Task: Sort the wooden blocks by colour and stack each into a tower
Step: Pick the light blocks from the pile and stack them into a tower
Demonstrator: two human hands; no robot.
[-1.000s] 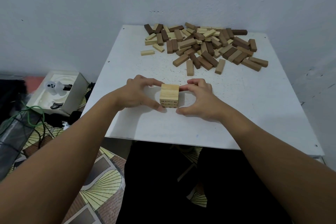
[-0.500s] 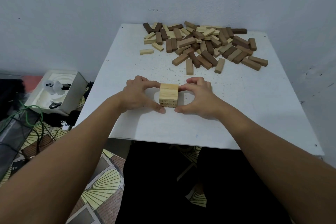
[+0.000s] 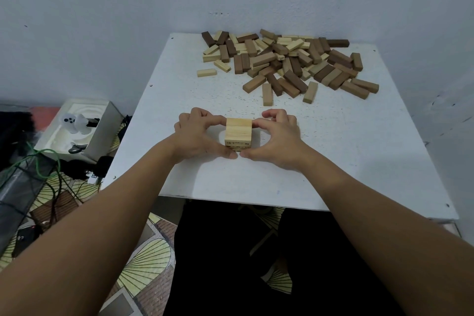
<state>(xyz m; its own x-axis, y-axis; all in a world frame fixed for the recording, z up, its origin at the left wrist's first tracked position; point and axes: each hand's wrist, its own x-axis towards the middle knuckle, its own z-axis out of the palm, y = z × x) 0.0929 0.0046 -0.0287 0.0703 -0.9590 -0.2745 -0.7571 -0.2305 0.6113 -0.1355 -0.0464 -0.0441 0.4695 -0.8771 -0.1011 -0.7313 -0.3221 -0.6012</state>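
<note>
White table [image 3: 346, 161], set into a wall corner. Short stack of light blocks [image 3: 238, 133] stands between the fingers of left hand [image 3: 198, 136] and right hand [image 3: 278, 140]. Loose pile of mixed light and dark blocks [image 3: 287, 64] lies well beyond the fingertips.

Single head cam, wide-angle — looks fwd and down over table [image 3: 333, 161], fairly close; edges prob. distorted.

We note soft, even, dim light; faint shadows beneath hands on table [image 3: 333, 161]; wide-angle bowing at edges; focus sharp.
</note>
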